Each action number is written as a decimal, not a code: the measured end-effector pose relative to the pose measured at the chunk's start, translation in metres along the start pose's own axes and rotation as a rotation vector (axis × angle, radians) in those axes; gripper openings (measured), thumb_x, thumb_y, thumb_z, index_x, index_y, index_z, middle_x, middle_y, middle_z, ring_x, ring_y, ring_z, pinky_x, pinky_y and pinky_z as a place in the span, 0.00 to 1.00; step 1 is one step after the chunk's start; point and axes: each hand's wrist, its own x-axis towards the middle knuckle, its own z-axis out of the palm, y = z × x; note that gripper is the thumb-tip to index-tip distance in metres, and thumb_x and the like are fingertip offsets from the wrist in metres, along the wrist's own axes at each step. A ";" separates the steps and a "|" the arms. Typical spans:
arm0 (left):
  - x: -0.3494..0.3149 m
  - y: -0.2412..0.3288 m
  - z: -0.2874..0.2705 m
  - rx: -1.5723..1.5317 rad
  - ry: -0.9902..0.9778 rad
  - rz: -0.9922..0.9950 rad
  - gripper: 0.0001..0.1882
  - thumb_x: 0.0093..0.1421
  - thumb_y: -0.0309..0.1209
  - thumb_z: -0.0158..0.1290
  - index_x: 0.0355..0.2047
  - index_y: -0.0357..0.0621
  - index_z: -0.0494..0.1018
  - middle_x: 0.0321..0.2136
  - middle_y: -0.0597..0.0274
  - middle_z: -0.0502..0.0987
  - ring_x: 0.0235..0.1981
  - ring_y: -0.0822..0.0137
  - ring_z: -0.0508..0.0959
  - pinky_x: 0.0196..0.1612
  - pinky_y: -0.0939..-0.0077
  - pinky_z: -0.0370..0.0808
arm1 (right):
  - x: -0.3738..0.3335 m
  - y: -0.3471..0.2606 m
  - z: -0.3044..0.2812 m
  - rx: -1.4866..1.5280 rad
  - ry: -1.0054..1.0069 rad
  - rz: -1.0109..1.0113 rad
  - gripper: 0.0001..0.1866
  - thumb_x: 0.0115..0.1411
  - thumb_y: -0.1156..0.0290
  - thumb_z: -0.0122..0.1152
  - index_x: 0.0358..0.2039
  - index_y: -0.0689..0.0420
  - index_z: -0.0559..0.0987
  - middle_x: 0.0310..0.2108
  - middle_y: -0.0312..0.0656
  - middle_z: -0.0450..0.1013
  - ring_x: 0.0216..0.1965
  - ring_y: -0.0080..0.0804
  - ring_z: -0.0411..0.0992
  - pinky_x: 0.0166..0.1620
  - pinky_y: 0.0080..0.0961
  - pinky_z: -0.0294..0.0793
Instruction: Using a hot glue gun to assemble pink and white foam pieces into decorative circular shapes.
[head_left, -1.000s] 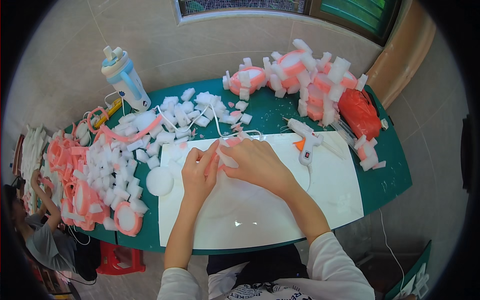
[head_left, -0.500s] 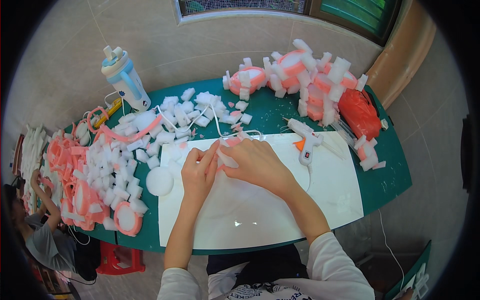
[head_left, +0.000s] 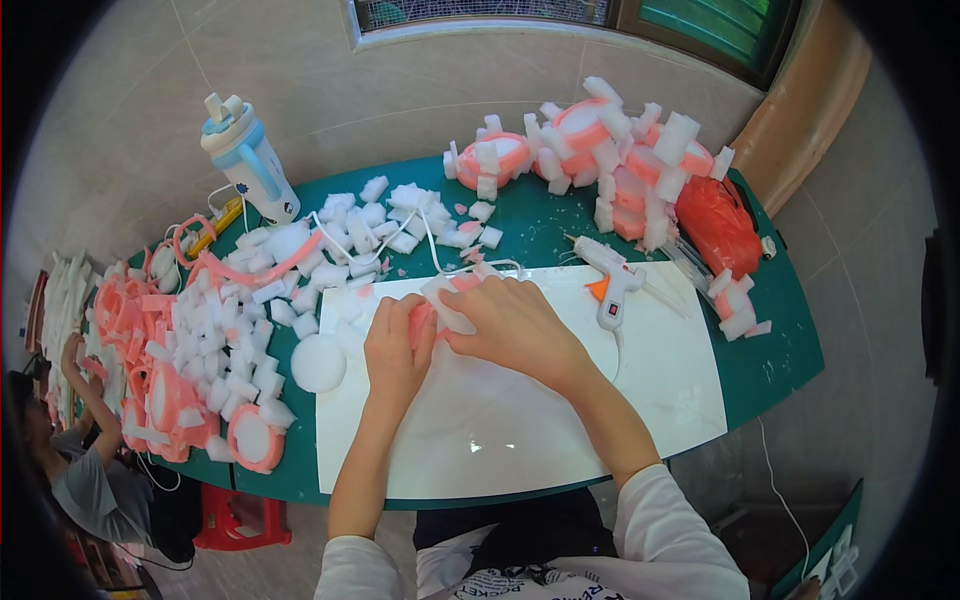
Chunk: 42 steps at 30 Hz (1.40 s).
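Note:
Above the far part of the white board point(head_left: 480, 410), both hands are closed on a pink and white foam piece point(head_left: 452, 312). My left hand point(head_left: 393, 345) pinches its pink left side between thumb and fingers. My right hand point(head_left: 515, 325) is wrapped over its right side, the thumb against the white part. My fingers hide much of the piece's shape. Just left of the board's edge lies a round white foam disc point(head_left: 319, 363). To the right of my right hand a white glue gun with an orange trigger point(head_left: 612, 283) lies partly on the board.
White foam blocks point(head_left: 220, 340) and pink foam rings point(head_left: 160, 390) crowd the left side. Block-covered pink foam pieces point(head_left: 640, 165) stand at the back right beside a red plastic bag point(head_left: 718, 228). A blue-white bottle point(head_left: 252, 165) is upright back left. Another person point(head_left: 95, 480) sits far left.
My left fingers have shifted and spread a little, and more of the pink foam shows between them. My right hand has stayed almost where it was.

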 end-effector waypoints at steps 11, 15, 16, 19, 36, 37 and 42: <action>-0.001 0.003 -0.003 0.057 -0.058 -0.008 0.07 0.51 0.26 0.55 0.32 0.43 0.72 0.23 0.58 0.64 0.24 0.61 0.70 0.26 0.72 0.68 | 0.002 -0.006 -0.007 0.008 -0.090 0.054 0.20 0.48 0.62 0.59 0.42 0.55 0.75 0.27 0.47 0.73 0.31 0.42 0.72 0.33 0.34 0.68; -0.001 0.003 -0.004 0.047 -0.075 -0.013 0.06 0.53 0.25 0.53 0.33 0.41 0.72 0.23 0.58 0.64 0.24 0.61 0.69 0.26 0.72 0.67 | 0.002 -0.007 -0.007 0.013 -0.084 0.050 0.20 0.48 0.62 0.59 0.42 0.55 0.75 0.26 0.47 0.73 0.31 0.42 0.72 0.33 0.34 0.68; -0.001 0.003 -0.005 0.039 -0.086 -0.013 0.06 0.54 0.24 0.52 0.33 0.39 0.71 0.24 0.57 0.64 0.24 0.61 0.69 0.26 0.73 0.66 | 0.002 -0.007 -0.007 0.014 -0.081 0.048 0.20 0.48 0.62 0.59 0.42 0.55 0.75 0.26 0.47 0.73 0.31 0.42 0.72 0.33 0.34 0.68; -0.001 0.003 -0.005 0.027 -0.093 -0.009 0.06 0.55 0.23 0.51 0.33 0.37 0.71 0.24 0.57 0.63 0.24 0.62 0.68 0.26 0.73 0.65 | 0.002 -0.006 -0.006 0.018 -0.075 0.042 0.20 0.48 0.62 0.59 0.42 0.55 0.75 0.26 0.47 0.73 0.31 0.42 0.72 0.33 0.34 0.68; -0.001 0.001 -0.004 0.081 -0.072 0.011 0.05 0.51 0.23 0.53 0.29 0.40 0.70 0.24 0.58 0.67 0.25 0.60 0.71 0.27 0.71 0.68 | 0.001 -0.003 -0.003 0.019 -0.050 0.020 0.20 0.48 0.60 0.60 0.41 0.56 0.76 0.28 0.48 0.73 0.31 0.42 0.72 0.33 0.33 0.68; -0.001 0.001 -0.004 0.087 -0.078 0.013 0.05 0.51 0.22 0.53 0.29 0.40 0.70 0.24 0.58 0.67 0.25 0.60 0.71 0.27 0.71 0.68 | 0.001 -0.003 -0.003 0.012 -0.034 0.015 0.20 0.48 0.61 0.60 0.41 0.56 0.76 0.28 0.48 0.73 0.31 0.42 0.72 0.33 0.33 0.68; -0.001 -0.001 -0.004 -0.009 -0.084 -0.050 0.05 0.52 0.21 0.51 0.30 0.38 0.69 0.25 0.56 0.68 0.28 0.57 0.71 0.29 0.69 0.68 | 0.000 0.001 -0.002 -0.025 0.013 0.016 0.20 0.46 0.62 0.60 0.41 0.55 0.77 0.28 0.49 0.73 0.32 0.41 0.72 0.34 0.33 0.69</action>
